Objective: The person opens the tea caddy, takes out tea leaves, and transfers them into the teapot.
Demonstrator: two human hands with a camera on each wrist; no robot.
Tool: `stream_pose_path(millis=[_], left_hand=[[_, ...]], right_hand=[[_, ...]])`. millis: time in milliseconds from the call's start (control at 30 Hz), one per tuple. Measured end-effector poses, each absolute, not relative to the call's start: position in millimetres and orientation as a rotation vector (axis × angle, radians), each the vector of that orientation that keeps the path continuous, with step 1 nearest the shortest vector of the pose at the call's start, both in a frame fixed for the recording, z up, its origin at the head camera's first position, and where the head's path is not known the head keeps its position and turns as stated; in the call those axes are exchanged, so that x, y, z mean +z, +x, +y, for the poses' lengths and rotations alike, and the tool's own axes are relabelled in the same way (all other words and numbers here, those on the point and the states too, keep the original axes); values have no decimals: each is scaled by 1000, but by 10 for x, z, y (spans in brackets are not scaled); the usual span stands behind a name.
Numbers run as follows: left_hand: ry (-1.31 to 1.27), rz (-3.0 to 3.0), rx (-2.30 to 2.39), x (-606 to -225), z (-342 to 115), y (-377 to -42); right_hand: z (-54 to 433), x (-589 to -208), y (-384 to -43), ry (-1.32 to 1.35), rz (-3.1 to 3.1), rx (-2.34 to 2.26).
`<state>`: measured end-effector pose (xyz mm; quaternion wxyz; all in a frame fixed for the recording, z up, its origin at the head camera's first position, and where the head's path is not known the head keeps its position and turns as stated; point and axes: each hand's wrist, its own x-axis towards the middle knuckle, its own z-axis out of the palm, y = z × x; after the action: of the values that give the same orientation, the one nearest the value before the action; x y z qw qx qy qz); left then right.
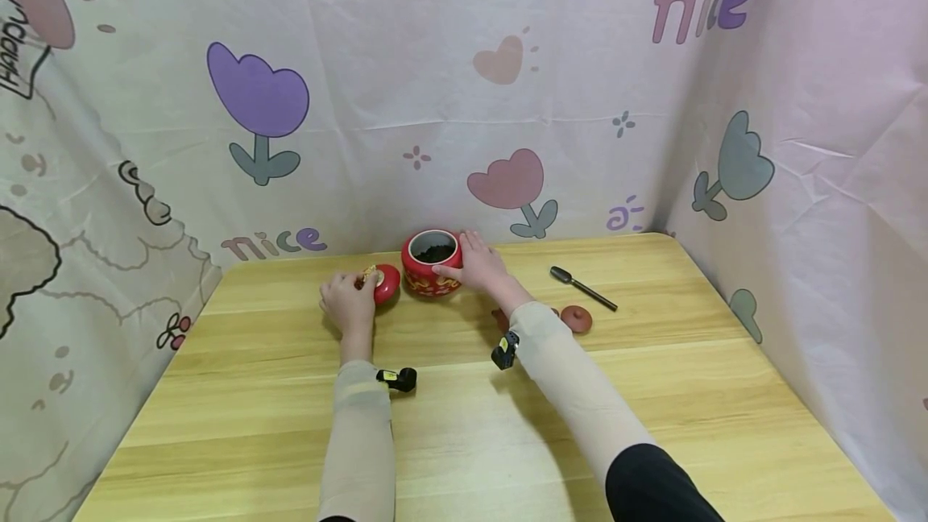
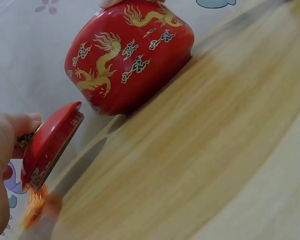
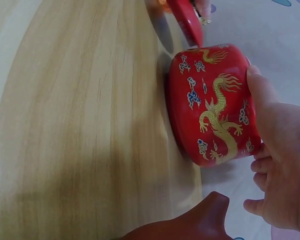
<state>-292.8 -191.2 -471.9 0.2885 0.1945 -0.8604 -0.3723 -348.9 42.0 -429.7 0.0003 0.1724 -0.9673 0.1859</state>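
A red jar (image 1: 424,284) with gold dragons stands upright near the table's back edge. Dark loose leaves (image 1: 436,254), seemingly tea, lie inside it. My right hand (image 1: 483,266) holds the jar's right side, thumb at the rim and fingers around the far side. To the left, my left hand (image 1: 348,304) pinches the knob of the jar's red lid (image 1: 388,283). The lid (image 2: 52,142) is tilted and held just above the table, apart from the jar, and an orange tassel (image 2: 35,207) hangs by it.
Behind my right wrist, a reddish-brown clay teapot (image 3: 202,220) is mostly hidden. Its small round lid (image 1: 576,319) lies on the table to the right. A dark scoop (image 1: 582,288) rests further right. A printed cloth (image 1: 406,87) hangs behind the wooden table (image 1: 254,393).
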Motion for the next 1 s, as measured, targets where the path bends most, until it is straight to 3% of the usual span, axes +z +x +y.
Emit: stream_pose_path(millis=[1000], left_hand=[[571,-2383,-1017,-4847,-1960,-2928]], right_hand=[[403,-4258,-3433,530,-3040,642]])
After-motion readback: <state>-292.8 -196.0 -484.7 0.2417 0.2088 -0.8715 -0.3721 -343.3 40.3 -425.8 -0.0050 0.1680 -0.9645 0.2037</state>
